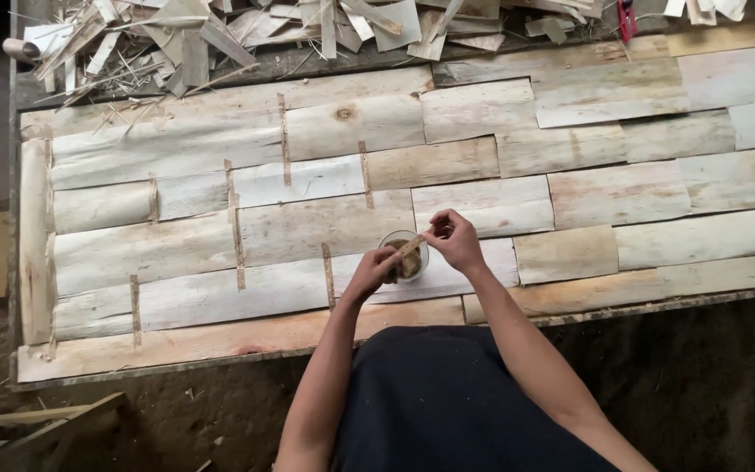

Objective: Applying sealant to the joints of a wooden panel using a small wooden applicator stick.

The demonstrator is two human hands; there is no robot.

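A long wooden work table [168, 350] runs from left to right across the scene, and flat sheets of pale wood veneer [570, 149] lie on it edge to edge in rows. Narrow brown tape strips [238, 249] sit across the seams on the left half. A small round clear bowl [405, 255] stands on the sheets near the table's near edge, at the middle. The left hand [376, 273] is just left of the bowl, the right hand [454, 240] just right of it, with a thin strip [410, 246] between them above the bowl. A heap of veneer scraps [220, 35] lies along the far edge.
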